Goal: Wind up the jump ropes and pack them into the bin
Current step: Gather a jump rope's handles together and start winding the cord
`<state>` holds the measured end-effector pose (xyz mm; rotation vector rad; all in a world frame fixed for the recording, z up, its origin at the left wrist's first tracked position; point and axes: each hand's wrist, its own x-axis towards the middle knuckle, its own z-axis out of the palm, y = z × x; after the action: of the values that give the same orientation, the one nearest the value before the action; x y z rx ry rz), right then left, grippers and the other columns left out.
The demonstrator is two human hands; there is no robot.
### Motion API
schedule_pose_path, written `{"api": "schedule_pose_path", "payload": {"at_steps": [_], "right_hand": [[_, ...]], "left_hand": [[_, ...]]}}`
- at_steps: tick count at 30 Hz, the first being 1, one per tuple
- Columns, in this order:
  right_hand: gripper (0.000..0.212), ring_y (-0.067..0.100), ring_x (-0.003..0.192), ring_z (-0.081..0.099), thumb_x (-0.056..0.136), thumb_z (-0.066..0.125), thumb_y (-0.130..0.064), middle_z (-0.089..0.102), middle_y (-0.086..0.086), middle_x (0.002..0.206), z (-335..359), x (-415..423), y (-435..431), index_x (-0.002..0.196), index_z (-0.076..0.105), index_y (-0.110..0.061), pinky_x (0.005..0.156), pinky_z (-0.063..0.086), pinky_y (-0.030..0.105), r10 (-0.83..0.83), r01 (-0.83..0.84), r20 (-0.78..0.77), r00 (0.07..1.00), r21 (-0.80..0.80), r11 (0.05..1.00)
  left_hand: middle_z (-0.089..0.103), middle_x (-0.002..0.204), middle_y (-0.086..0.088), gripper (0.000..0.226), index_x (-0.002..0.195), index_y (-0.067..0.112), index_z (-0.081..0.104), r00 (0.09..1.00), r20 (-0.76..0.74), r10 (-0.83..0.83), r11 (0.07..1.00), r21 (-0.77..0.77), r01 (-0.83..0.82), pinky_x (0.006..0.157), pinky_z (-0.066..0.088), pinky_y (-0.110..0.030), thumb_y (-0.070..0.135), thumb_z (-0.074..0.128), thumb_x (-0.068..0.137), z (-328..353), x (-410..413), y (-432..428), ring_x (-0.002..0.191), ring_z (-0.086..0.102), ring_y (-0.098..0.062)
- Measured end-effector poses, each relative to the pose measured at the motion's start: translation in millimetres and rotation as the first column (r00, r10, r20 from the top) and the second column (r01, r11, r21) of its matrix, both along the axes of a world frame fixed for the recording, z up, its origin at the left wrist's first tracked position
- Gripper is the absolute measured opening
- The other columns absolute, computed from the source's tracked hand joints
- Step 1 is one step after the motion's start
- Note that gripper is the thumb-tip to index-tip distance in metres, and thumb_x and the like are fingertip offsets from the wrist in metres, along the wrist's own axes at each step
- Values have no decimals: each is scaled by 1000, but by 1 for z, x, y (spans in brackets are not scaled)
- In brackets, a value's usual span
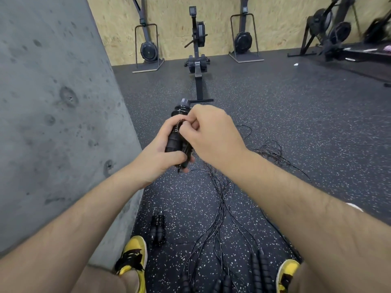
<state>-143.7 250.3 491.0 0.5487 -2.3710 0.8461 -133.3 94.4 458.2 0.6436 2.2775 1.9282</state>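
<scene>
From the head camera, the left hand (pixel 157 154) grips the paired handles of a jump rope (pixel 175 138), cable already coiled round their upper end. The right hand (pixel 213 132), fingers curled, pinches the cable end just right of those handles, seemingly tucking it under. A wound rope (pixel 157 230) lies on the floor below the held handles, beside the yellow shoe (pixel 133 255); loose ropes (pixel 220 208) trail below and right of them. No bin is visible. If the tuck slips, springy cable could uncoil, or drop into the tangle.
</scene>
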Motion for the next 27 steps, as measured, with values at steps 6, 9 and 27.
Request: {"api": "schedule_pose_path", "payload": {"at_steps": [6,9,27], "right_hand": [[13,18,83,58,91,63,-33,61,-4,82,-17,-10,-8,91,73,-25,77,48,34,8,-1,129,992,-51,999],[14,20,86,63,92,59,-25,70,-3,87,-30,-11,-22,96,72,-23,79,51,34,-5,34,240,971,-117,993],[42,16,67,53,92,54,-9,54,-1,85,-110,-71,-104,122,30,-25,59,42,29,265,-3,670,694,-365,931]], "left_hand": [[54,126,34,81,142,60,29,974,-116,197,972,-109,-210,100,52,-42,20,67,82,-18,-5,-5,106,62,-5],[48,139,24,83,139,68,16,962,-27,272,959,-78,-273,109,44,-45,24,53,79,-26,-13,-11,112,59,-11],[42,125,-4,59,128,39,56,829,-107,549,780,-292,-554,89,56,-27,-7,61,92,-99,-55,-90,98,61,-17]]}}
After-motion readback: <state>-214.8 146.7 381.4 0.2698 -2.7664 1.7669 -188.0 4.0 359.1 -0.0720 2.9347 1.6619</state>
